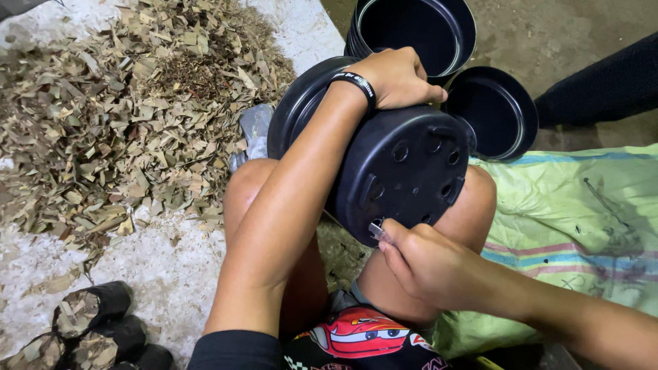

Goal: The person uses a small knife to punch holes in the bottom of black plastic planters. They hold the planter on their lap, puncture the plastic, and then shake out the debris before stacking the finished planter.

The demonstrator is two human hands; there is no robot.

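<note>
Pot: black plastic pot (401, 171), lying on its side across the person's knees, base turned toward the camera; it looks light, thin-walled and stiff, with some flex likely at the rim.
Pot base: round and flat, with moulded drain holes and raised slots; smooth and slightly glossy, so probably slippery on bare skin.
Hold: best taken over the curved side wall or by the rolled rim; the base holes offer a fingertip catch.
Leaf pile: dry brown leaves (130, 109), crisp and broken, heaped on the pale floor to the left.
Sack: green woven sack (576, 212) with coloured stripes, soft and creased, spread at right.
Stack: nested black pots (418, 27) upright beyond the knees, mouths open.
Lone pot: another black pot (497, 109) just beside the stack.
Filled bags: small black bags (92, 318) packed with leaf litter, lower left.
Left hand: left hand (397, 75), curled shut over the pot's upper wall, pinning it down; a black wristband sits on the wrist.
Right hand: right hand (428, 264), closed in a pinch on a small shiny metal piece (376, 230), its tip touching the lower edge of the base; what the piece is I cannot tell.
</note>
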